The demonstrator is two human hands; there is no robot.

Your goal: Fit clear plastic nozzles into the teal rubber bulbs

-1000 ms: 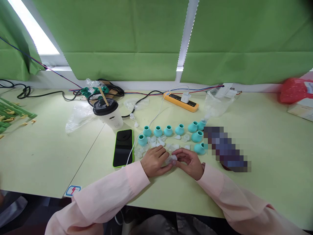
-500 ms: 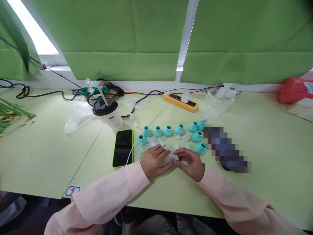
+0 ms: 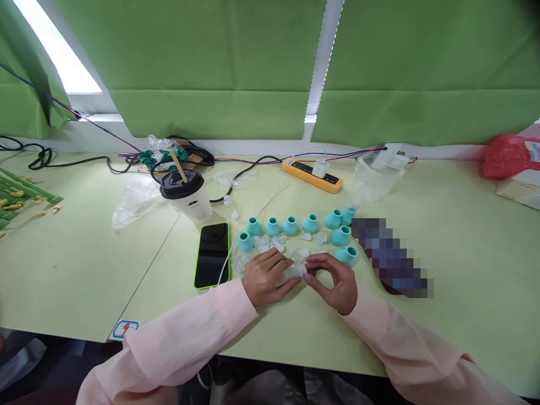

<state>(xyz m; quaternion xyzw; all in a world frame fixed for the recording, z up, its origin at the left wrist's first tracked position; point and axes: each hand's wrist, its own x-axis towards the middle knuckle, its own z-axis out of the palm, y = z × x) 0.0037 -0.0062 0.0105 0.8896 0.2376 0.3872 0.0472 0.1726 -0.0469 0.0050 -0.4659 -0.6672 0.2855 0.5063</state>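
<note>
at the near middle of the table, seen from the head camera, the left hand is keeping thumb and fingers clamped on a translucent plastic piece, while the right hand is pinching the same piece at its right end between thumb and forefinger. the piece is sitting between the two hands, just on the near side of loose clear and white bits. nine teal bulb-shaped parts are standing around those bits in a bent row, their dark openings showing.

as for writing, a blue-bordered label is sticking to the table's near edge at the seam, bearing a red mark that is looking like a 9. a white paper cup with a black lid and a straw is showing a black moustache-shaped print, and the small dark characters below it are staying too tiny to read. a red bag at the far right is carrying a white patch whose print is not coming through. a phone with a bright green edge is lying near the left hand, its screen dark. behind, a white charger is sitting in an orange power strip.
</note>
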